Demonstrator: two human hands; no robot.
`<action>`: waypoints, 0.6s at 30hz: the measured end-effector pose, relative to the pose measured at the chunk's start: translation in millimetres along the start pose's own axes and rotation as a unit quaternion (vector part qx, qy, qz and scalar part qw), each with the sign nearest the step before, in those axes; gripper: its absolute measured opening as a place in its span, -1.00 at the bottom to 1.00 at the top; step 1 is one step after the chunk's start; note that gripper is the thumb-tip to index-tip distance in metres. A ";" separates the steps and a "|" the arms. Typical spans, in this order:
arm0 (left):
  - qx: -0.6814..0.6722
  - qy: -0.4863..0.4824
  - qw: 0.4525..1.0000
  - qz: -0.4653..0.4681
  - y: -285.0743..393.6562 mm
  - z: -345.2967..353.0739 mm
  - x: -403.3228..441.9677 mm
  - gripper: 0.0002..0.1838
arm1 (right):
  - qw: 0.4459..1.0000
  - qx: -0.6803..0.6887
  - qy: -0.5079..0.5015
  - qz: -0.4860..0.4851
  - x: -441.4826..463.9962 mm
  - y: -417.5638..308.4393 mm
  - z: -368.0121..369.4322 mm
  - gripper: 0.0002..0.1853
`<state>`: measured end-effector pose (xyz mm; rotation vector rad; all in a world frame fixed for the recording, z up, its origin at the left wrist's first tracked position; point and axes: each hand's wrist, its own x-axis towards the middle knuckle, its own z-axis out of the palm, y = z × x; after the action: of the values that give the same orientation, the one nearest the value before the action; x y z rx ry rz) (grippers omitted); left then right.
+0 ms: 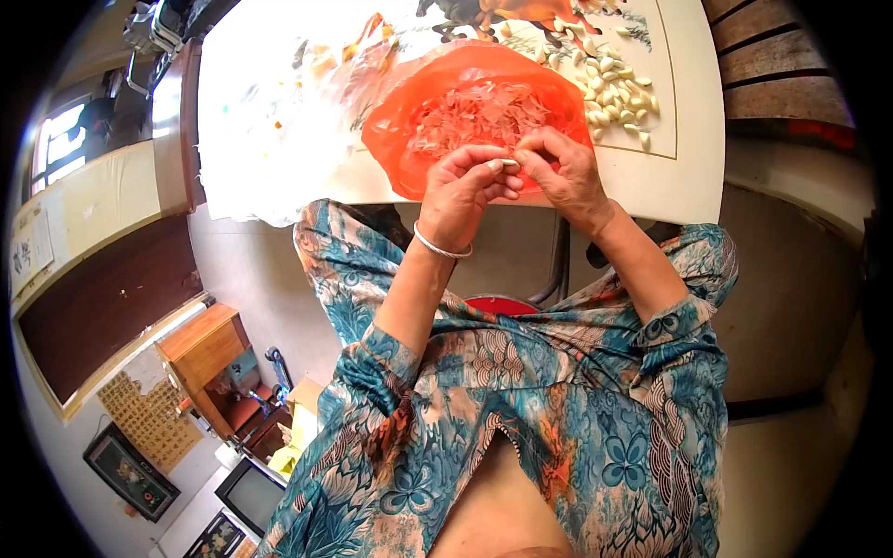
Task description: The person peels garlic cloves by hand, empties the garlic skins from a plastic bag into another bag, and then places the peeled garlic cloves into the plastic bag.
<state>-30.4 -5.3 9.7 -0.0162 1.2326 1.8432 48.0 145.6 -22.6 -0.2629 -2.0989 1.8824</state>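
My left hand is closed in a pinch around a pale garlic clove, above the near edge of a red plastic bag. My right hand meets it from the other side, its thumb and index finger pinched at the clove's right end. Whether a bit of skin sits between those fingertips is too small to see. The bag lies spread open and holds a heap of thin, papery garlic skins. Right of the bag, many peeled garlic cloves are scattered over the tabletop.
The white table has a printed horse picture at its far side. Clear plastic lies on the left part, washed out by glare. Wooden slats stand at the right. A red stool seat shows below the table.
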 end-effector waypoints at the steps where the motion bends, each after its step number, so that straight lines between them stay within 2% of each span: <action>1: 0.011 0.005 1.000 0.008 -1.8 -0.4 0.1 -0.83 | 1.000 0.005 0.009 -0.014 1.6 -0.3 1.4 -0.93; 8: 0.046 0.038 0.995 0.077 -5.6 3.3 1.8 -0.83 | 0.997 0.043 0.006 -0.057 2.8 3.0 5.7 -0.90; 14: 0.118 0.060 0.989 0.065 -6.3 10.5 1.9 -0.83 | 0.997 0.029 0.021 -0.068 -0.5 5.2 5.3 -0.90; 18: 0.111 0.072 0.990 0.047 -9.3 9.7 3.8 -0.88 | 0.997 0.032 0.043 -0.060 -1.3 7.6 6.2 -0.90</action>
<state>-22.2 5.4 6.1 0.0324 1.5588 1.7987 46.6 140.3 -30.8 -0.1954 -1.9486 1.8323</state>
